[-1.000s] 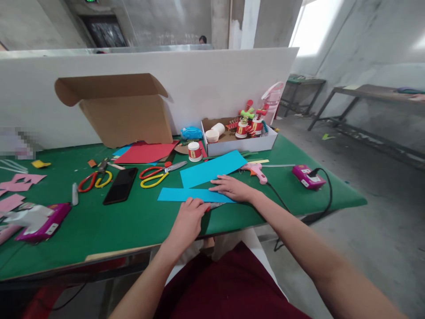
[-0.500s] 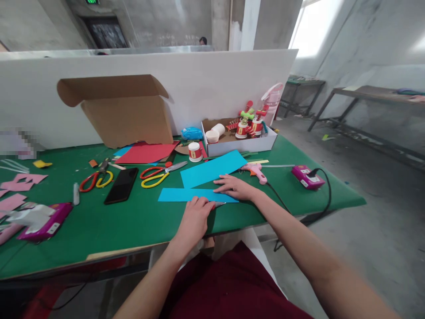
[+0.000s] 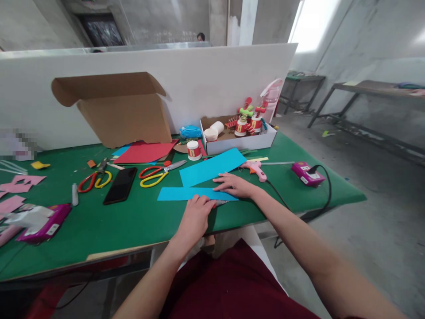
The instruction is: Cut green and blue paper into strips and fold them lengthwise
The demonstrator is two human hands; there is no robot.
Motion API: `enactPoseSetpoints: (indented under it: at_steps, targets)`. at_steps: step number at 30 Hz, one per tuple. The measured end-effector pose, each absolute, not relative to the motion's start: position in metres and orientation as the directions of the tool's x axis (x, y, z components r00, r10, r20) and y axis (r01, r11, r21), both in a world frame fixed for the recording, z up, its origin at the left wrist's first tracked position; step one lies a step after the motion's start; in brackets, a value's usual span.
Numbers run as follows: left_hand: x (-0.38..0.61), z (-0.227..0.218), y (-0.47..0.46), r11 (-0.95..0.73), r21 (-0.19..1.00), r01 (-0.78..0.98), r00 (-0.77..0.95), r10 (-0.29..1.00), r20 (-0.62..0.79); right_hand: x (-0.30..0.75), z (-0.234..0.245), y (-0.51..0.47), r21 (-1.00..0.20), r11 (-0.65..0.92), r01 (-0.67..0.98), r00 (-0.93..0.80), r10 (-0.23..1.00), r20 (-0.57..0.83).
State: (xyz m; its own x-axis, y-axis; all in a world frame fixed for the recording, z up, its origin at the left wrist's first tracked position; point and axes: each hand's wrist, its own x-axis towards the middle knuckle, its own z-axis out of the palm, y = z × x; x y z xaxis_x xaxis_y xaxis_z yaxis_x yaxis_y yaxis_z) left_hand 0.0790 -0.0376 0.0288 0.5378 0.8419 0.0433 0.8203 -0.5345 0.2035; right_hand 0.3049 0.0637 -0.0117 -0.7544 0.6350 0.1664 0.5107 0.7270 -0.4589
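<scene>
A narrow blue paper strip (image 3: pixel 175 194) lies along the table near me, and a wider blue paper piece (image 3: pixel 212 166) sits at a slant just behind it. My left hand (image 3: pixel 195 217) is closed on a red-handled tool with a pointed grey tip (image 3: pixel 222 202), at the strip's near edge; its grip end is hidden by the fingers. My right hand (image 3: pixel 235 185) rests with fingers spread, pressing on the right part of the strip and touching the slanted piece's near edge. A pink glue gun (image 3: pixel 256 170) lies just beyond the right hand.
Scissors (image 3: pixel 156 173), a black phone (image 3: pixel 120 186) and pliers (image 3: pixel 96 178) lie to the left. Behind are red paper (image 3: pixel 146 152), a paper cup (image 3: pixel 194 150) and a white box (image 3: pixel 242 144) with decorated cups. A purple power block (image 3: pixel 308 173) with a cable sits right.
The pointed tip in my left hand has slid slightly right along the strip's near edge. My right hand keeps its place on the paper. The view has shifted a little.
</scene>
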Motion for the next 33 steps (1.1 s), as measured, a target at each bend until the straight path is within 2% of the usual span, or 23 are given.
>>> enactPoseSetpoints:
  at_steps: [11,28,31,33]
  targets:
    - [0.084,0.027,-0.040,-0.553,0.195,0.810,0.553,0.831,0.059,0.304,-0.007,0.062,-0.475,0.711,0.519,-0.749,0.646,0.147]
    - [0.093,0.036,-0.051,-0.562,0.256,0.787,0.577,0.817,0.019,0.304,-0.009,0.063,-0.493,0.704,0.512,-0.744,0.650,0.156]
    - [0.088,0.045,-0.056,-0.638,0.368,0.677,0.686,0.728,0.002,0.304,-0.010,0.063,-0.506,0.702,0.502,-0.737,0.653,0.175]
    - [0.074,0.050,-0.055,-0.661,0.470,0.585,0.730,0.682,0.050,0.304,-0.012,0.063,-0.520,0.698,0.492,-0.725,0.659,0.199]
